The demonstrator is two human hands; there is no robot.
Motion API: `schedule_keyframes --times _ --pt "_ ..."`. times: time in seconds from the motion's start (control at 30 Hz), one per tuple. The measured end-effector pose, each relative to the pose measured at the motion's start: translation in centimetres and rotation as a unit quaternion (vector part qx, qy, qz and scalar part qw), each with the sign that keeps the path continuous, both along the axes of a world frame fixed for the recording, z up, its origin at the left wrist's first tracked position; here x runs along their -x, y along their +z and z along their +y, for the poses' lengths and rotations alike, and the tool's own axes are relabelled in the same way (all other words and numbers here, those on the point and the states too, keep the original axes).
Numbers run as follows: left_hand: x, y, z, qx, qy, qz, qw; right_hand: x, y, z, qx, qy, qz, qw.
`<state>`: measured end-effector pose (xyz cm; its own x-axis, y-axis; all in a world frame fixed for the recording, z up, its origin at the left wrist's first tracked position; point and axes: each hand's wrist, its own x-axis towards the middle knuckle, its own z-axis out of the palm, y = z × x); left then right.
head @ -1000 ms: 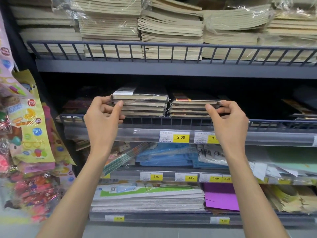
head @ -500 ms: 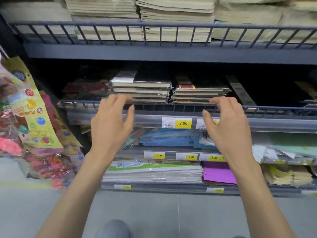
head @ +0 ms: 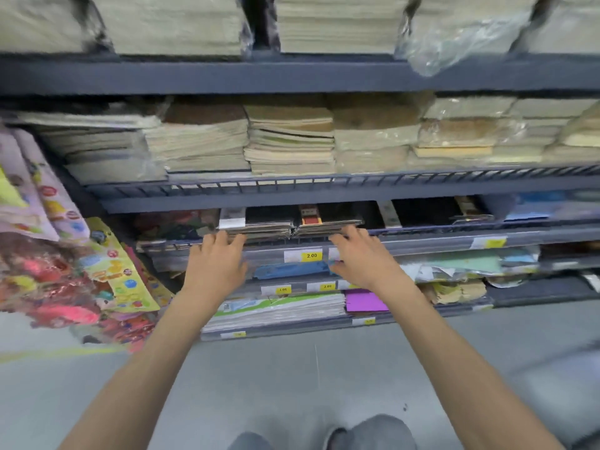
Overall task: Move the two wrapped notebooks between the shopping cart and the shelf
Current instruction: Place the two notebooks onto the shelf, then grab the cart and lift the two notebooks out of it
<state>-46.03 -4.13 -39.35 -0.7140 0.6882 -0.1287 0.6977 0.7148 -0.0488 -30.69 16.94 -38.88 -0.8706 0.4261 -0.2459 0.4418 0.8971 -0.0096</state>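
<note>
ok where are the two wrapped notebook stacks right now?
Head view, centre: both stacks sit side by side on the dark shelf above the 2.00 tag, just beyond the left hand and right hand.

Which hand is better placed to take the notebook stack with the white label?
Left. The left hand sits open just below the white-label stack, while the right hand, also empty, is under the neighbouring stack.

Both hands are off the notebook stacks now: the left hand (head: 216, 266) and right hand (head: 360, 258), fingers spread and empty, hang just in front of the shelf's front edge (head: 422, 243), where a second ago they pinched the stacks' outer ends.
</note>
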Motion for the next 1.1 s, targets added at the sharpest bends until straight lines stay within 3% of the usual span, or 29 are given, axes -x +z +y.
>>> schedule_keyframes --times 0.13,0.6,1.1 --pt "-1.1 5.3 -0.3 0.070 -0.017 -0.015 0.997 -0.7 5.5 -1.0 0.006 0.005 -0.028 1.000" --pt "-2.8 25.4 -1.1 0.065 -0.046 -0.019 0.997 -2.9 25.4 -2.4 0.012 -0.010 -0.052 0.999" --pt "-9.6 33.8 4.8 0.016 -0.165 0.047 0.985 -12.5 32.0 -1.2 -0.019 -0.113 -0.032 0.993"
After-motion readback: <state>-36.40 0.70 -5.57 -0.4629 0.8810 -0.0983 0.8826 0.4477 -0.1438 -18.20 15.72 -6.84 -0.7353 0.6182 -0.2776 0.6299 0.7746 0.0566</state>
